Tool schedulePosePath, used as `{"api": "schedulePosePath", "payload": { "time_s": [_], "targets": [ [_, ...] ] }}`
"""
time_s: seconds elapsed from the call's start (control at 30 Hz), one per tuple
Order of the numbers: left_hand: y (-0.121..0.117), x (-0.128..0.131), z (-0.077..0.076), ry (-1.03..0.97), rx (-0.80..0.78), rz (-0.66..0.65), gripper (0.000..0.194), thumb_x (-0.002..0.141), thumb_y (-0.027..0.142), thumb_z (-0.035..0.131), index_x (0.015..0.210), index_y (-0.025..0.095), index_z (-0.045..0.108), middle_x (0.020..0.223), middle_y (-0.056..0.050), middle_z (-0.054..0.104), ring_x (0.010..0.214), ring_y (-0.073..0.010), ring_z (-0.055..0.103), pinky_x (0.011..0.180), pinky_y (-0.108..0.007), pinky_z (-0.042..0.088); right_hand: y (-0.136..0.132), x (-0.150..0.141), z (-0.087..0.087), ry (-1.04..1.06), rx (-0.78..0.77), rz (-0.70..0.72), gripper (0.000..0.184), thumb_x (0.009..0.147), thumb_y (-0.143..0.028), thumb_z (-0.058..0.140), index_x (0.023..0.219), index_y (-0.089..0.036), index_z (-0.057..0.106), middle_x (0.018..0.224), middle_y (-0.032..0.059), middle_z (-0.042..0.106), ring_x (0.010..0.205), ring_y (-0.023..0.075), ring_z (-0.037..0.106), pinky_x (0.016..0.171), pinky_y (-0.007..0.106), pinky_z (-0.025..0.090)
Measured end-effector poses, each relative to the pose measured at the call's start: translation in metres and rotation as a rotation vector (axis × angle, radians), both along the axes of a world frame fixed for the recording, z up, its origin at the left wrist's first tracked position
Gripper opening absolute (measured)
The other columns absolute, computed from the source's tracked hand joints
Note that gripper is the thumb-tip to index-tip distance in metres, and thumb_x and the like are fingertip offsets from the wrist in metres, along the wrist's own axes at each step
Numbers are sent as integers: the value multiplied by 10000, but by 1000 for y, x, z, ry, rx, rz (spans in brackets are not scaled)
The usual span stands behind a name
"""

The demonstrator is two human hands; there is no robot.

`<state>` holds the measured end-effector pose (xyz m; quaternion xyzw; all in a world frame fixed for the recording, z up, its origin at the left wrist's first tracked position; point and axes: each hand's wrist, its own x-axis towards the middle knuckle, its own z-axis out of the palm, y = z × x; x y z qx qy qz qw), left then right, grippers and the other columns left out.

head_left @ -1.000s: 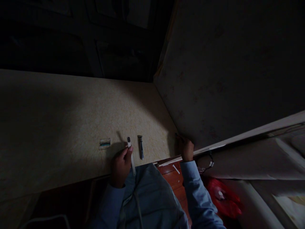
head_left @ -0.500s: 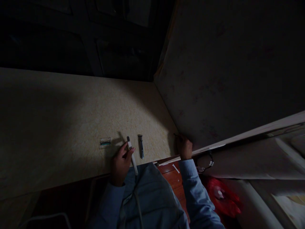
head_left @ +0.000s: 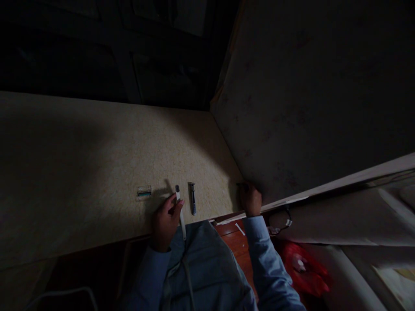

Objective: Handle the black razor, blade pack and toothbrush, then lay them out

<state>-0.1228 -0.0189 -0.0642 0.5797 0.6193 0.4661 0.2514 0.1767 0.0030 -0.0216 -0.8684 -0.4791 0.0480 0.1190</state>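
Because the left hand [head_left: 164, 222] pinches the white toothbrush [head_left: 182, 222] high up, near its dark head, I see most of the slim handle free below the thumb and fingers, sloping past the edge of the table [head_left: 97, 172] over the person's lap [head_left: 207, 263]. The head points away from the body, and its shadow [head_left: 160, 191] falls a little to the left, so from my remote view I take the brush to be lifted off the surface. Just to the right of it, a razor [head_left: 193, 202] lies flat with its head at the far end and its handle toward the person, which I judge makes it easy to reach. To the left, well apart from the razor, a small clear case [head_left: 144, 193] with a blue-green strip rests on its own, likely spaced so the pieces don't touch. The hands are apart: the right hand [head_left: 251, 201] is down at the table's right end against the wall [head_left: 308, 108], perhaps for support. A thin dark object [head_left: 240, 184] shows at its fingers, but I cannot tell whether they grip it or what it is.
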Motion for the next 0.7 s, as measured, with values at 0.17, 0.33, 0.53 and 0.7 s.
{"api": "schedulePosePath", "payload": {
  "time_s": [0.17, 0.33, 0.53, 0.7],
  "targets": [
    [1, 0, 1, 34, 8, 12, 580, 882, 657, 566, 1096, 149, 749, 844, -100, 773, 762, -224, 750, 689, -288, 582, 2, 4, 6, -10, -125, 114, 397, 994, -233, 429, 1288, -183, 691, 1134, 129, 738, 1015, 230, 709, 782, 264, 456],
    [1, 0, 2, 45, 11, 8, 576, 887, 659, 558, 1091, 156, 749, 841, -97, 773, 756, -221, 748, 676, -284, 577, 7, 10, 13, -27, -208, 193, 439, 918, -89, 460, 1265, -187, 711, 1063, 116, 758, 1016, 213, 715, 796, 240, 468],
    [0, 1, -1, 27, 12, 6, 540, 893, 618, 572, 1096, 149, 747, 879, -107, 775, 775, -214, 750, 665, -268, 572, 10, 14, 18, -100, -255, 244, 394, 926, -110, 491, 1253, -146, 708, 1089, 160, 743, 1006, 225, 712, 803, 248, 483],
    [1, 1, -2, 33, 19, 9, 500, 893, 590, 587, 1093, 162, 749, 847, -94, 772, 744, -208, 744, 662, -271, 566, 6, 10, 25, -142, -288, 232, 373, 938, -113, 485, 1222, -140, 725, 1060, 175, 746, 969, 243, 727, 726, 249, 473]
  ]
}}
